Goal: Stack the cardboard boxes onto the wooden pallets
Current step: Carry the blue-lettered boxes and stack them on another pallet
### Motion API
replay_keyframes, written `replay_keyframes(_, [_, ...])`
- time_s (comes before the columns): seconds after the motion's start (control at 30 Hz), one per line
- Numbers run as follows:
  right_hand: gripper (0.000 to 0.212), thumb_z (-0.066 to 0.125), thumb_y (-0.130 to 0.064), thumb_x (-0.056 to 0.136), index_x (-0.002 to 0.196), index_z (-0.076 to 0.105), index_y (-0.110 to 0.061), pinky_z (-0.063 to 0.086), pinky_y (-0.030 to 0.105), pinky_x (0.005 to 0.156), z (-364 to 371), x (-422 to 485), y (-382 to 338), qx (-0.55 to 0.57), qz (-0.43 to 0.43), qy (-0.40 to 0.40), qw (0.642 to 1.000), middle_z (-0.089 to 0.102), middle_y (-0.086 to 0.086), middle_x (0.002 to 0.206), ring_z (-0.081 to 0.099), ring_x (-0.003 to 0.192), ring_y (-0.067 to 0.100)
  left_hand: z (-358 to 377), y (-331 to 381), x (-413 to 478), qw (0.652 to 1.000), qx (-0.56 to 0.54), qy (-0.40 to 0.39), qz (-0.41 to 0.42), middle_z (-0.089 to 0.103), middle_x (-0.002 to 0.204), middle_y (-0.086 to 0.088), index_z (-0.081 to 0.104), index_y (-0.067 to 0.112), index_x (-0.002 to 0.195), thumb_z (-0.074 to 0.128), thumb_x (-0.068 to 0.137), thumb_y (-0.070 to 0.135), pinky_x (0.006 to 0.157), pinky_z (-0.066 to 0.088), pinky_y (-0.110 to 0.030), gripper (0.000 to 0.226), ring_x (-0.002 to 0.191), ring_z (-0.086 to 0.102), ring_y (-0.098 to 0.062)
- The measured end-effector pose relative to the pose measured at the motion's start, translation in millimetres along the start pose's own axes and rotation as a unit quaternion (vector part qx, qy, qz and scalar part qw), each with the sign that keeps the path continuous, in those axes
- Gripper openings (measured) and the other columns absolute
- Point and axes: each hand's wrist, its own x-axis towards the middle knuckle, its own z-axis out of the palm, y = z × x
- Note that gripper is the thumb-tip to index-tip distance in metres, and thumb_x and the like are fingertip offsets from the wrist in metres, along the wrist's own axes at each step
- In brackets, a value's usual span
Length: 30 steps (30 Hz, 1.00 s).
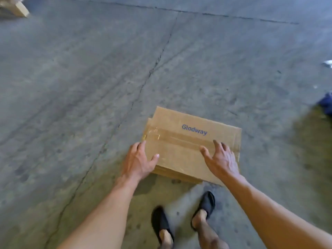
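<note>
A brown cardboard box [186, 139] with blue "Glodway" lettering and clear tape along its top seam lies on the concrete floor just ahead of my feet. My left hand [140, 161] is at the box's near left corner, thumb on the top face and fingers down the left side. My right hand [220, 159] lies over the near right part of the top, fingers spread and fairly straight. The box's near side is partly hidden by my hands. No pallet is clearly in view.
Cracked grey concrete floor [89, 87] stretches ahead and left. A pale wooden or cardboard piece [16, 8] sits at the far top left corner. A blue object [326, 105] and a white scrap [327, 62] lie at the right edge. My feet in dark slippers [204, 207] stand behind the box.
</note>
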Motion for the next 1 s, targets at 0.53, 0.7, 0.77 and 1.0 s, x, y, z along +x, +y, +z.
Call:
replay_keyframes(0.53, [0.091,0.056,-0.072,0.086,0.152,0.035,-0.014,0.033,0.043,0.113,131,29,166,0.128,0.247,0.045,0.959,0.045,0.015,0.152,0.043,0.139,0.034,149,-106,92,0.994,-0.102,0.008,-0.041,0.046,0.146,-0.023,0.037,0.000,0.148,0.085,0.068,0.054,0.109,0.038,-0.043,0.107,0.134,0.045,-0.036])
replay_keyframes(0.7, [0.078,0.080,-0.069,0.067,0.125,0.062,-0.021,0.051,0.030,0.080,148,40,188,0.317,0.241,0.042,0.917,0.070,-0.002,0.109,0.065,0.096,0.013,152,-120,116,0.969,-0.233,-0.041,-0.063,0.065,0.115,-0.003,0.049,0.013,0.131,0.097,0.046,0.051,0.084,0.047,-0.033,0.105,0.099,0.062,-0.021])
replay_keyframes(0.77, [0.067,0.082,-0.061,0.067,0.120,0.058,-0.027,0.048,0.028,0.076,149,41,189,0.395,0.224,0.031,0.891,0.067,-0.012,0.104,0.060,0.089,0.002,156,-126,125,0.949,-0.297,-0.064,-0.085,0.072,0.108,0.003,0.059,0.025,0.122,0.096,0.028,0.063,0.087,0.055,-0.039,0.107,0.097,0.069,-0.019])
replay_keyframes(1.0, [0.084,0.082,-0.058,0.062,0.136,0.049,-0.036,0.049,0.044,0.092,146,37,187,0.486,0.210,0.076,0.845,0.060,-0.017,0.106,0.058,0.095,0.003,151,-113,114,0.910,-0.392,-0.102,-0.087,0.074,0.104,0.007,0.059,0.032,0.120,0.099,0.042,0.039,0.067,0.061,-0.033,0.089,0.096,0.071,-0.014])
